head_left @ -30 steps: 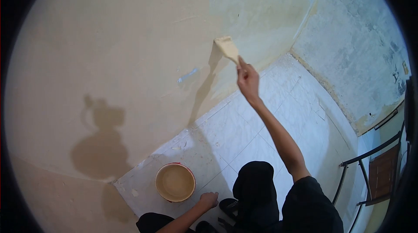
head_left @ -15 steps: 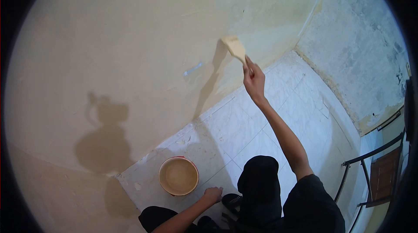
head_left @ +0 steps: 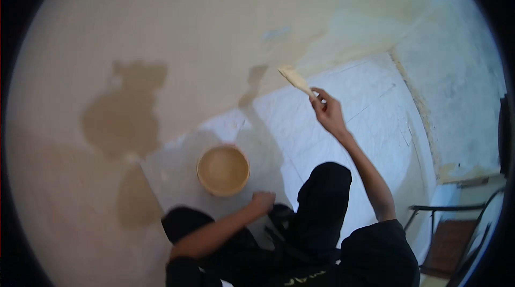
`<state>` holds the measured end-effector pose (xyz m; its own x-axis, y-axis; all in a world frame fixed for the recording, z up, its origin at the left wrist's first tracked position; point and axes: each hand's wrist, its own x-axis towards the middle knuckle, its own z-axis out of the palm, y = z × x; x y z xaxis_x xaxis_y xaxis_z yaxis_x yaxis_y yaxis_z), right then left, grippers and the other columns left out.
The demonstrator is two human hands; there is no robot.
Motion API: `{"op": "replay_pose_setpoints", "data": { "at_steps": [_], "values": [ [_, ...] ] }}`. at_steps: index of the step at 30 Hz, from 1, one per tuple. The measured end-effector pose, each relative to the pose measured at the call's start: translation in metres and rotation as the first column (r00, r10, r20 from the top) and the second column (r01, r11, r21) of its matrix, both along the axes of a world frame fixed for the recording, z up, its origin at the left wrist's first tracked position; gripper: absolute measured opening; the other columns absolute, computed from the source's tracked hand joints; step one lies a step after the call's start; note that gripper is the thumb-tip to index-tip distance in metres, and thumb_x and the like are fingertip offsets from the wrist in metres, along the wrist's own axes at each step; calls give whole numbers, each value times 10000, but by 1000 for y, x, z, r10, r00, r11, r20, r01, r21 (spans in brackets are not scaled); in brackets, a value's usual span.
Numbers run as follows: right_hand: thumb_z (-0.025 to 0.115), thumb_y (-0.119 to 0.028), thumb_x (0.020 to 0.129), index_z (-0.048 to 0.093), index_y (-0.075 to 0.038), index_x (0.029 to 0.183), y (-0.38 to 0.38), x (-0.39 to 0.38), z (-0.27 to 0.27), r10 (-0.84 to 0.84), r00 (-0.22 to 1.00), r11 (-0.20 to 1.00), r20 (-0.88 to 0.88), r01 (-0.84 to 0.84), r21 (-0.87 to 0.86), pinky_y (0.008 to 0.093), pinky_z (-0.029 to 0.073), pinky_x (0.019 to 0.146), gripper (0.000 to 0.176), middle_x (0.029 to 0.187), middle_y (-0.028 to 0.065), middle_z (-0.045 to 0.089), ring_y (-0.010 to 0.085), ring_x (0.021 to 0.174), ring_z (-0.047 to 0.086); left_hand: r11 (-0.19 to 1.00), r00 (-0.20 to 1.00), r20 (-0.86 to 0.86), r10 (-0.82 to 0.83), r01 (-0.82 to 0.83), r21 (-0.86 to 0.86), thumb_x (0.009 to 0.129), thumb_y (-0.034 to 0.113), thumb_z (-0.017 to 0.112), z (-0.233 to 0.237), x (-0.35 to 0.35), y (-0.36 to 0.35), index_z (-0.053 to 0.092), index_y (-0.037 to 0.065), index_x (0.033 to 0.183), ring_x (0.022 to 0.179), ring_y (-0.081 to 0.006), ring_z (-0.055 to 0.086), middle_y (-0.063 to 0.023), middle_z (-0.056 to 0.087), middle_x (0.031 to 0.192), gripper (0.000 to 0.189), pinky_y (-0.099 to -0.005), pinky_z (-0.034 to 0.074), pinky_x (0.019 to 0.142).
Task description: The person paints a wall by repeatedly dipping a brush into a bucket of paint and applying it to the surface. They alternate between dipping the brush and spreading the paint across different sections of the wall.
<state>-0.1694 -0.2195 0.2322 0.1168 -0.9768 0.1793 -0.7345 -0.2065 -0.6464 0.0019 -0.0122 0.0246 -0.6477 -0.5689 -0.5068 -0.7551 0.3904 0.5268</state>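
My right hand (head_left: 330,114) grips the handle of a wide, flat paintbrush (head_left: 295,79) coated in cream paint. The brush points up and left, its head near the foot of the wall (head_left: 204,30) but seemingly apart from it. Low in the view, my left hand (head_left: 263,201) is curled into a fist between my knees, with nothing visible in it. Just up and left of that fist, a round bucket (head_left: 223,170) of cream-beige paint stands on the floor.
White marbled tiles (head_left: 322,126) cover the floor. A patchy grey-blue wall (head_left: 461,72) rises at the right. Below it stands a dark-framed chair (head_left: 450,239) with a brown panel. My bent knees (head_left: 325,190) flank the bucket's near side.
The paintbrush has come away from the wall, lower and turned more edge-on, in my right hand. My view has shifted, so the bucket and left hand appear higher.
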Motion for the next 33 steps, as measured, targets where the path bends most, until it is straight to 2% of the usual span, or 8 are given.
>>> {"op": "replay_pose_setpoints", "data": {
  "at_steps": [3,5,8,11,14,16,29,33],
  "values": [
    [569,-114,845,600,-16,1068,28,47,38,414,903,906,-117,-395,154,320,442,514,245,714,123,607,232,555,568,999,997,74,-18,15,43,723,159,618,8,-12,0,616,70,985,866,-284,647,-119,650,957,276,-434,521,676],
    [620,-71,797,618,-44,1063,46,85,51,673,626,718,-394,-682,141,305,466,526,267,702,92,596,206,566,582,996,994,106,-11,1,87,656,128,687,9,-25,1,668,91,906,820,-250,662,-85,677,911,254,-414,529,620],
    [619,-59,744,630,-52,1023,68,145,40,813,356,539,-461,-761,362,358,498,565,279,734,100,588,259,626,615,994,987,129,100,-106,38,639,137,709,19,-37,5,683,95,849,753,-237,659,-62,681,868,216,-418,512,553],
    [601,-63,723,635,-51,980,71,186,0,838,60,393,-542,-755,524,369,505,562,259,746,107,591,273,646,625,994,974,223,-31,7,109,635,170,739,46,-39,2,673,94,887,682,-232,628,-46,665,828,272,-416,471,500],
    [593,-69,694,642,-46,902,73,207,-56,815,-10,352,-580,-786,508,378,509,556,215,753,136,603,292,657,632,990,972,233,-31,-2,139,649,169,737,61,-34,10,666,76,898,681,-247,623,-58,654,836,275,-428,464,527],
    [655,-74,599,645,-48,640,73,215,-79,805,-33,351,-592,-779,520,371,506,552,50,684,151,623,279,658,643,989,969,246,0,-36,143,660,158,732,46,-47,19,666,67,887,685,-257,610,-70,644,835,253,-436,454,543],
    [621,-104,641,632,-40,710,68,218,-126,808,-18,387,-589,-738,552,390,520,556,94,718,170,615,309,627,636,990,948,317,-12,-33,136,652,126,722,34,-51,23,651,37,894,702,-255,583,-95,623,826,268,-419,439,568],
    [612,-96,643,641,-38,743,66,218,-124,817,-23,399,-576,-700,593,392,522,559,120,727,179,625,311,631,639,998,968,250,-34,20,59,692,111,669,48,-45,20,630,39,789,544,-207,509,-58,536,634,127,-386,430,520]
  ]
}}
